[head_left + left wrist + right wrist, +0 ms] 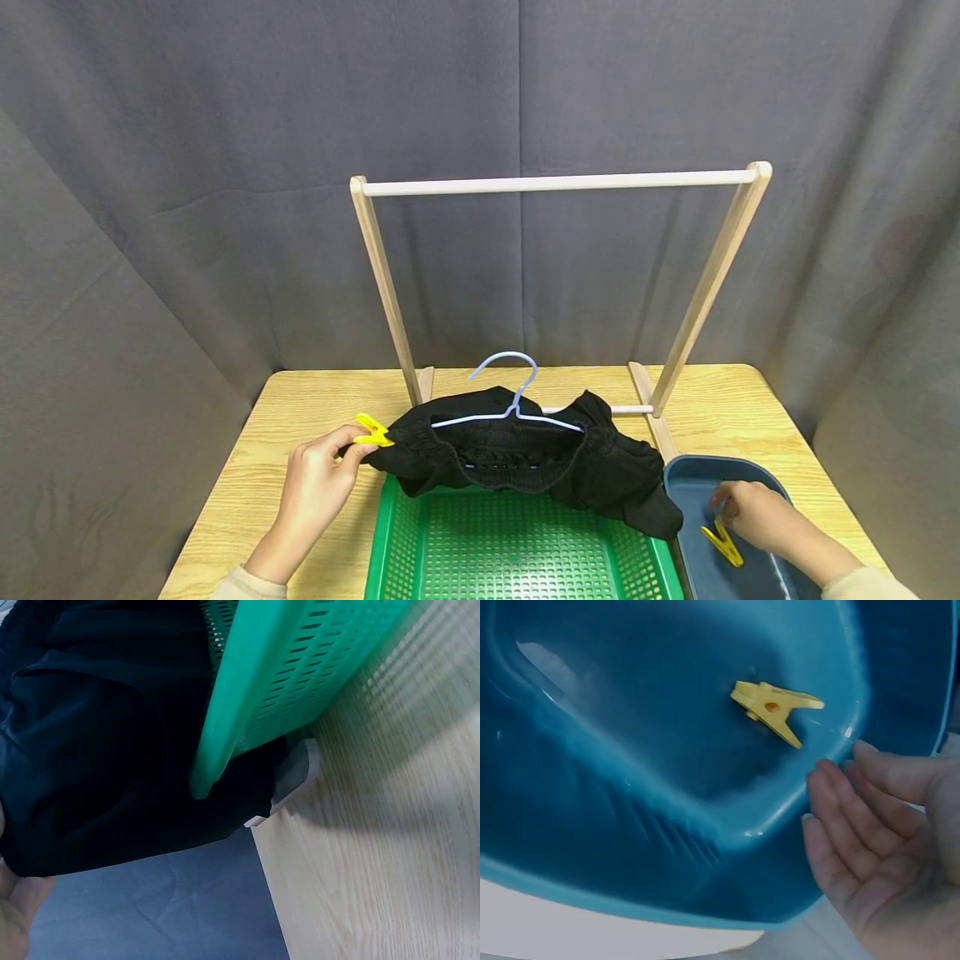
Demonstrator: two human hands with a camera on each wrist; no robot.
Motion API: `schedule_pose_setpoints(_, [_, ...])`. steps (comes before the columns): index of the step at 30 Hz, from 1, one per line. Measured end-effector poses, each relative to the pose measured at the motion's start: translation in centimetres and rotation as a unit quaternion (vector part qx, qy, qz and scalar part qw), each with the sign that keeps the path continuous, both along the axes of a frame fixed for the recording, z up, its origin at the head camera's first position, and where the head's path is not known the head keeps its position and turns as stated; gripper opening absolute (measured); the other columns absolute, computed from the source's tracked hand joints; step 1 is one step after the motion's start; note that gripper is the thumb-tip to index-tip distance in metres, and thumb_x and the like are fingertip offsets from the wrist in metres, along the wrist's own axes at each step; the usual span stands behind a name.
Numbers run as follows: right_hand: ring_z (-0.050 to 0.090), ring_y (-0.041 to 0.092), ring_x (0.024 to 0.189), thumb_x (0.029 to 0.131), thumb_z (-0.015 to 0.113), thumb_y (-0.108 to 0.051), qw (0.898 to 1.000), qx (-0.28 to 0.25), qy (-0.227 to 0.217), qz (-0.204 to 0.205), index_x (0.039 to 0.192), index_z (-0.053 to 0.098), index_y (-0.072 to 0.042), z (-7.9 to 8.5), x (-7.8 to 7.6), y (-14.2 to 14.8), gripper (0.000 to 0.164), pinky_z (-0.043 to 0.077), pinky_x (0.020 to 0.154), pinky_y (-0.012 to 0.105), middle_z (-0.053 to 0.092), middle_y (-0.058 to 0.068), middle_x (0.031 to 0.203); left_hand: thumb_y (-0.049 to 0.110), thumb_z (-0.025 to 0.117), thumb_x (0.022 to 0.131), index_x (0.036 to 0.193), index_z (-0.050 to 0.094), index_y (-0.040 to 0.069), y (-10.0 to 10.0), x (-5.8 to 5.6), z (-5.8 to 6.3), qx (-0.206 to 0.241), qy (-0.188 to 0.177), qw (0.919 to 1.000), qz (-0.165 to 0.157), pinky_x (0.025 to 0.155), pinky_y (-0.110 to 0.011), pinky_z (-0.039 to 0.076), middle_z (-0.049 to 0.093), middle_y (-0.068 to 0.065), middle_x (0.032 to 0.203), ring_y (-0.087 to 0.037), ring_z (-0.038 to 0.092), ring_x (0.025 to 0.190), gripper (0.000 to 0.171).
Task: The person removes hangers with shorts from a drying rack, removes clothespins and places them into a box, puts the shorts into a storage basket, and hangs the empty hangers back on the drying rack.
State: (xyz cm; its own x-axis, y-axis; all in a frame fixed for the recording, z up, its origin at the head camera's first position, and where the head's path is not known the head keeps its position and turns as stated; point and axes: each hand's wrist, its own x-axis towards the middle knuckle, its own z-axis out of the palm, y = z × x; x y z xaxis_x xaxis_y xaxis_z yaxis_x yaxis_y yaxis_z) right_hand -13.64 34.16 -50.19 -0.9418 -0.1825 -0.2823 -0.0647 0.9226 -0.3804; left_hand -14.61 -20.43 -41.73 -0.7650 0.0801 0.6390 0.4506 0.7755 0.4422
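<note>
In the head view, the left hand (318, 479), lower left, pinches a yellow clip (371, 428) between its fingers at the end of the black garment (611, 475). That garment lies mid-frame, with a lilac hanger (516, 407) set in its waist opening, across the green basket (381, 542). Lower right, the right hand's (757, 517) fingers are loosely bent and hold nothing, over the blue tray (688, 487) just beside another clip (722, 546). Best done, I'd judge, by squeezing that clip's 2 splayed legs, which face the fingers in the right wrist view, while the left hand checks its clip bites the cloth; I cannot tell whether it does
</note>
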Motion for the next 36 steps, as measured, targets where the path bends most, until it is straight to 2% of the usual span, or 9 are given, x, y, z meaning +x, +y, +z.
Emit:
schedule_pose_setpoints(4, [0.055,0.014,0.066,0.082,0.063,0.011,0.999,-0.016,0.032,-0.005,0.090,0.068,0.000,1.0,0.0,0.1,0.014,0.046,0.057,0.032,0.062,-0.001,0.074,0.004,0.087,0.067,0.082,0.074,0.011,0.1,0.0,0.0,0.002,-0.004,1.0000,0.004,0.057,-0.029,0.049,0.074,0.000,0.080,-0.010,0.062,0.063,0.020])
schedule_pose_setpoints(7, [0.053,0.013,0.066,0.082,0.061,0.012,0.998,-0.020,0.062,0.000,0.091,0.068,-0.001,1.9,0.1,0.1,0.016,0.044,0.056,0.030,0.061,-0.001,0.074,0.005,0.087,0.068,0.083,0.075,0.010,0.1,0.1,-0.1,-0.001,0.000,1.0000,0.008,0.057,-0.031,0.051,0.074,-0.002,0.081,-0.012,0.064,0.063,0.020])
schedule_pose_setpoints(12, [0.055,0.012,0.066,0.085,0.070,0.003,0.993,-0.014,0.118,0.014,0.092,0.069,-0.001,3.7,0.5,-0.9,0.008,0.049,0.059,0.033,0.064,-0.001,0.078,0.007,0.086,0.068,0.085,0.075,0.009,0.2,0.0,-0.2,-0.007,0.009,0.9998,0.016,0.057,-0.037,0.052,0.075,-0.005,0.083,-0.019,0.068,0.064,0.020])
schedule_pose_setpoints(16, [0.054,0.009,0.064,0.088,0.072,-0.004,0.986,-0.007,0.164,0.011,0.094,0.070,-0.003,5.6,1.0,-2.1,0.007,0.049,0.057,0.032,0.066,-0.002,0.079,0.009,0.086,0.069,0.085,0.075,0.010,0.2,0.0,-0.1,-0.007,0.008,0.9997,0.020,0.057,-0.037,0.052,0.075,-0.004,0.084,-0.020,0.069,0.064,0.019])
schedule_pose_setpoints(22, [0.055,0.010,0.065,0.086,0.075,-0.007,0.970,0.000,0.244,0.010,0.091,0.071,-0.008,8.3,1.8,-4.0,0.006,0.048,0.056,0.035,0.067,-0.001,0.082,0.009,0.087,0.068,0.084,0.075,0.010,0.3,0.0,-0.1,-0.010,0.010,0.9997,0.022,0.056,-0.038,0.052,0.075,-0.005,0.084,-0.020,0.068,0.062,0.020])
schedule_pose_setpoints(29, [0.057,0.009,0.066,0.080,0.079,-0.006,0.934,0.009,0.356,0.029,0.091,0.072,-0.011,10.8,2.5,-6.0,0.013,0.049,0.057,0.036,0.069,-0.003,0.084,0.009,0.087,0.068,0.084,0.075,0.009,0.3,0.0,-0.1,-0.012,0.012,0.9996,0.021,0.056,-0.039,0.052,0.075,-0.007,0.086,-0.021,0.068,0.061,0.020])
schedule_pose_setpoints(33, [0.062,0.013,0.069,0.082,0.078,-0.010,0.933,0.006,0.358,0.028,0.094,0.073,-0.012,12.1,3.0,-7.5,0.013,0.050,0.057,0.036,0.071,-0.002,0.087,0.009,0.086,0.069,0.085,0.076,0.010,0.4,0.1,0.0,-0.007,-0.005,0.9997,0.025,0.058,-0.040,0.052,0.075,-0.006,0.086,-0.022,0.070,0.066,0.019])
schedule_pose_setpoints(36, [0.064,0.013,0.070,0.081,0.079,-0.013,0.929,0.005,0.369,0.038,0.095,0.073,-0.014,12.7,3.3,-8.7,0.016,0.051,0.057,0.036,0.071,-0.003,0.088,0.010,0.086,0.070,0.085,0.076,0.010,0.5,0.2,0.1,-0.004,-0.020,0.9994,0.028,0.060,-0.041,0.053,0.075,-0.006,0.086,-0.024,0.071,0.069,0.018])
